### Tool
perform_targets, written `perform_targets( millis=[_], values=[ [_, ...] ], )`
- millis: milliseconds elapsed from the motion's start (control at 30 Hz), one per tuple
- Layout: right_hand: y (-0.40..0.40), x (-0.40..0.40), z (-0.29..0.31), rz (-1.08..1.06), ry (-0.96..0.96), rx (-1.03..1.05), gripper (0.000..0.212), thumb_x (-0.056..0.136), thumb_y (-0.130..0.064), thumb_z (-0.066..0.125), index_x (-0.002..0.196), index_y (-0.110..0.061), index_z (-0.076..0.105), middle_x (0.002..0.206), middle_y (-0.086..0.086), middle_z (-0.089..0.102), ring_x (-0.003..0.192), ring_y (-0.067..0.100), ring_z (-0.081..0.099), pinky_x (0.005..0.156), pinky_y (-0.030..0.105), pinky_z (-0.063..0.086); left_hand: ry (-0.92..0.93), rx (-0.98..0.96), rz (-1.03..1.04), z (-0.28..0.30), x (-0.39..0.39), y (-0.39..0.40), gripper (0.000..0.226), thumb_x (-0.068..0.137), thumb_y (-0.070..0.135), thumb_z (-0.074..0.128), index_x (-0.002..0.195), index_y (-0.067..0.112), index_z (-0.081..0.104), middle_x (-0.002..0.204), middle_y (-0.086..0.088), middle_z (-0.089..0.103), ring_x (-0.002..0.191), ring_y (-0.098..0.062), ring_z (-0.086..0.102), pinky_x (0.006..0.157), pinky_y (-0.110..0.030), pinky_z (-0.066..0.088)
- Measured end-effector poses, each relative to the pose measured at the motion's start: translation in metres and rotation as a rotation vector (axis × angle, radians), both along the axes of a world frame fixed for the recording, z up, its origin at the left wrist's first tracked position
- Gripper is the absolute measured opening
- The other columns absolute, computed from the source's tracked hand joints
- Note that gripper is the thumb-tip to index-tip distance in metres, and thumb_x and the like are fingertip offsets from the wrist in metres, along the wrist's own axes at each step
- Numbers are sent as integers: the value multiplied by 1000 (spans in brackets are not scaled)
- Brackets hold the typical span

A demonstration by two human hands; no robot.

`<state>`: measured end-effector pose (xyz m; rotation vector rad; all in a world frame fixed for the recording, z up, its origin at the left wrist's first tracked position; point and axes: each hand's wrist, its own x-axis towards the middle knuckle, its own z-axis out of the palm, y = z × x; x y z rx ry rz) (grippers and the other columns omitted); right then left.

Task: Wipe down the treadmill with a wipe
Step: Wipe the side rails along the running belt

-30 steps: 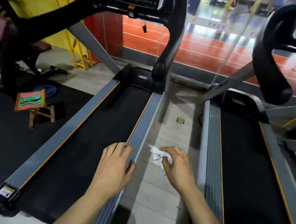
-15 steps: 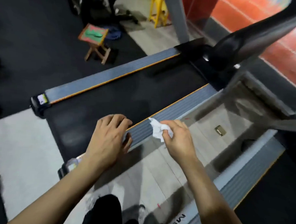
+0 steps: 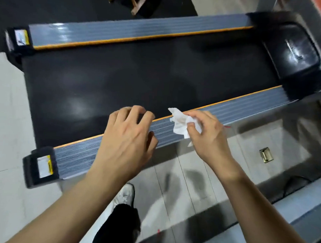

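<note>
The treadmill lies across the view, its black belt (image 3: 139,75) between two grey ribbed side rails edged in orange. My right hand (image 3: 208,137) pinches a crumpled white wipe (image 3: 179,122) just over the near rail (image 3: 247,104). My left hand (image 3: 126,142) hovers over the same rail to the left of the wipe, fingers loosely curled and holding nothing. The black motor cover (image 3: 293,53) sits at the right end.
Grey floor tiles (image 3: 190,177) run between this treadmill and another machine's edge (image 3: 302,208) at lower right. A small brass floor fitting (image 3: 266,155) lies to the right. My white shoe (image 3: 125,194) stands below. A wooden stool (image 3: 136,2) stands beyond the far rail.
The view has tilted down and swung until the treadmill lies crosswise. Both hands have come over the near rail, the right still pinching the wipe.
</note>
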<state>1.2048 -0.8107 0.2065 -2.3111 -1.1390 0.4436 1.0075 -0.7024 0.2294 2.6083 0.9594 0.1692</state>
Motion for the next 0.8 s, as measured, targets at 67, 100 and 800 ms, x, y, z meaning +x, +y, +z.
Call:
perform_targets(
  millis=[67,100,800],
  values=[
    [7,23,-46,3,-9,-12,29,96,-15,55,118,-30,68,114,-13,64,109,11,56,92,25,43,8,3,-11,-46,21,7,38,90,36,44,118,16,62,117,-6,60,109,-33,54,92,-46,42],
    [8,36,-69,3,-19,-17,29,96,-16,56,117,-31,68,113,-12,64,109,10,56,91,23,42,14,2,-19,-69,33,9,37,90,35,45,118,16,62,117,-6,59,108,-33,54,91,-46,42],
    [-93,370,-341,-160,9,154,23,98,-13,58,117,-20,69,109,-6,66,103,16,61,86,31,53,192,0,-214,-327,367,-60,44,87,34,53,125,14,61,125,-12,59,112,-38,56,94,-53,46]
  ],
)
